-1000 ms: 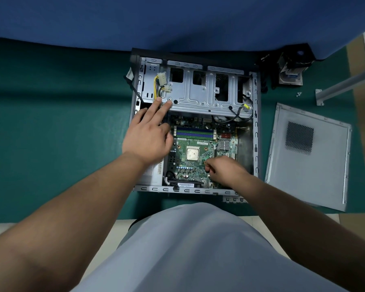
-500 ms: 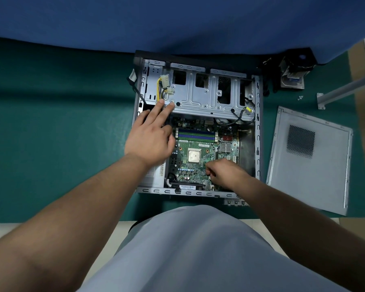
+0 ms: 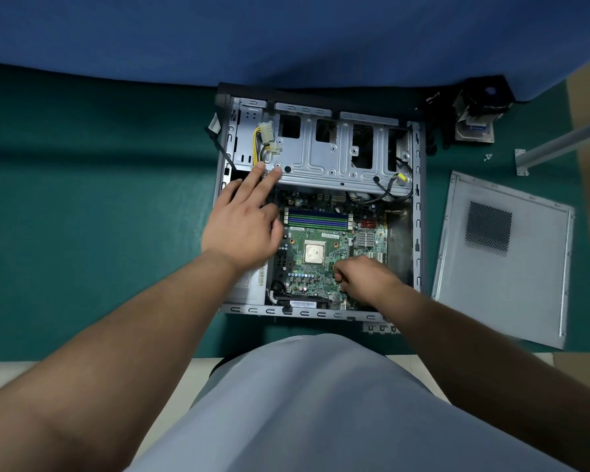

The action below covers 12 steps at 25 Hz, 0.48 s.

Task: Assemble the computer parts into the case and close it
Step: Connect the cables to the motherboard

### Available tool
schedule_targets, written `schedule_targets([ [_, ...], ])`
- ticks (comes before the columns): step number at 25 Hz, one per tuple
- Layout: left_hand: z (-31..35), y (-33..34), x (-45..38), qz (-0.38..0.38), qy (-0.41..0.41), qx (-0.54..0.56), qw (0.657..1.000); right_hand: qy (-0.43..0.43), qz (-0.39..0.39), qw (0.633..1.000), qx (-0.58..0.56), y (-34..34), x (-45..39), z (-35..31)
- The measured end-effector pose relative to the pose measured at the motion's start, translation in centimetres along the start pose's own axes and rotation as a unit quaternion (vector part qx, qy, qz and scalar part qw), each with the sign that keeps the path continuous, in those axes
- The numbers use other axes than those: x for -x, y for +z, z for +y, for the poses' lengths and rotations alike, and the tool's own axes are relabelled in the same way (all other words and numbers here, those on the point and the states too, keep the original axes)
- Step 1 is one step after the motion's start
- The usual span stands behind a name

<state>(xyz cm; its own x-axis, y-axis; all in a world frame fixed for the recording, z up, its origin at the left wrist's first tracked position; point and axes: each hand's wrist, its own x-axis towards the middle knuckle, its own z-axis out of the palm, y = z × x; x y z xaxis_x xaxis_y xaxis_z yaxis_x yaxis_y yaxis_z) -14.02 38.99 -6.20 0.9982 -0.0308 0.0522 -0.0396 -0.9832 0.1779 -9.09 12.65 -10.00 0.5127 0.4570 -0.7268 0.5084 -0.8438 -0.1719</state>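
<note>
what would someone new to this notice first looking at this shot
The open computer case lies flat in the middle of the green mat, its green motherboard and bare square processor exposed. Both hands are inside it: the left hand rests straight fingers on the silver drive cage, the right hand is curled over the board's near right corner. The removed grey side panel lies beside the case to the right.

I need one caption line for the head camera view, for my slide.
Left hand braces on open case while right hand works on motherboard; side panel lies beside.
</note>
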Motion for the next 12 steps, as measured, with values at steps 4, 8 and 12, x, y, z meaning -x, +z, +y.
schedule_targets([
  [4, -0.02, 0.22, 0.08, -0.003, -0.002, -0.002, 1.000, -0.002, -0.006, 1.000, -0.010, -0.07, 0.16, -0.05],
  [8, -0.06, 0.47, 0.00, -0.001, -0.003, -0.003, 1.000, -0.005, -0.009, 1.000, 0.006, -0.18, 0.24, -0.19],
  [12, 0.01, 0.40, 0.12, -0.007, -0.006, 0.003, 1.000, -0.007, -0.009, 0.999, 0.040, -0.47, 0.86, -0.84],
])
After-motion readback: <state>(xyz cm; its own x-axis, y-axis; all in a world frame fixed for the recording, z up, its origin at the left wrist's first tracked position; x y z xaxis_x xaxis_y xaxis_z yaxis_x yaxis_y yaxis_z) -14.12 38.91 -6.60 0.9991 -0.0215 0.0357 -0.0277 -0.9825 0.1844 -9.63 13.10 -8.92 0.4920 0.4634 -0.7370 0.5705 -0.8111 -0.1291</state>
